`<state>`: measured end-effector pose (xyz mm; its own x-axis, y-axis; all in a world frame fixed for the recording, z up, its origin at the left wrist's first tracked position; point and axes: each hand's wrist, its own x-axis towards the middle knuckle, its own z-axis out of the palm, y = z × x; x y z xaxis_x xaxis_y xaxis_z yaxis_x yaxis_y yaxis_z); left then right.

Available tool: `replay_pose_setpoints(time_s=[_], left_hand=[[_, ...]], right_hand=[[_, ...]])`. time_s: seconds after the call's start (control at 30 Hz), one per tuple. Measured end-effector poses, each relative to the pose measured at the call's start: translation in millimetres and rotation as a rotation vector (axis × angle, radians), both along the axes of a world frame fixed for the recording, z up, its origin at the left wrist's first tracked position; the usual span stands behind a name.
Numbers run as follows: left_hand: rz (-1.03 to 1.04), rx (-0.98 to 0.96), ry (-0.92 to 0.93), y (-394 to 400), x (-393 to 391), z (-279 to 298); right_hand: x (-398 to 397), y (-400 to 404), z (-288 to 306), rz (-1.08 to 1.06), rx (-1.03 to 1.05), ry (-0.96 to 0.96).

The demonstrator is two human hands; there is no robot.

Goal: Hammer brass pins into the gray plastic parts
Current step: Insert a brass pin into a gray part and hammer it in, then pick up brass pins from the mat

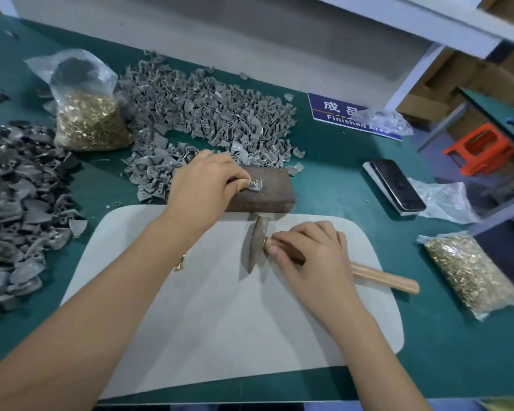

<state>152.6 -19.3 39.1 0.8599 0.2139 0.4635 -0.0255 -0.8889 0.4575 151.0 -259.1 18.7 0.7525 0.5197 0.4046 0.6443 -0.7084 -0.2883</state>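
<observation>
On the dark brown rectangular wooden block (pixel 261 188), set near the middle of the green tabletop (pixel 353 161) at the far edge of a pale grey rounded mat (pixel 214 307), the left hand (pixel 204 185) pinches a small gray plastic part (pixel 256 185) with a brass pin (pixel 252 183) at its fingertips, fingers curled down onto it. The right hand (pixel 306 256) lies on the mat, fingers curled round the neck of a wooden-handled hammer with a dull metal head (pixel 257 241); the hammer lies flat on the mat, its handle pointing toward the right edge. A loose heap of gray plastic parts (pixel 208 111) spreads behind the block, a darker heap of parts (pixel 15 209) along the left edge. A clear plastic bag of brass pins (pixel 86 114) stands toward the far left, another flat bag of pins (pixel 472 274) near the right edge.
</observation>
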Motion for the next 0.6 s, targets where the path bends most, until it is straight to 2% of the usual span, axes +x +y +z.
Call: replay_pose_setpoints(time_s=[0.17,0.33,0.47,0.6], left_hand=[[0.001,0.004,0.01,-1.7,-0.8,1.9],[-0.009,0.017,-0.032,-2.4,-2.8,-1.4],[0.011,-0.001,-0.097,0.8,-4.0,0.5],[0.045,0.004,-0.072,7.0,-6.0,7.3]], right_hand=[[21.0,38.1,17.4,-0.016,0.185,-0.065],[46.1,73.4,22.0,-0.084,0.115,0.025],[49.5,85.9,20.0,-0.05,0.246,0.053],[54.0,96.0,25.2,-0.009,0.334,0.161]])
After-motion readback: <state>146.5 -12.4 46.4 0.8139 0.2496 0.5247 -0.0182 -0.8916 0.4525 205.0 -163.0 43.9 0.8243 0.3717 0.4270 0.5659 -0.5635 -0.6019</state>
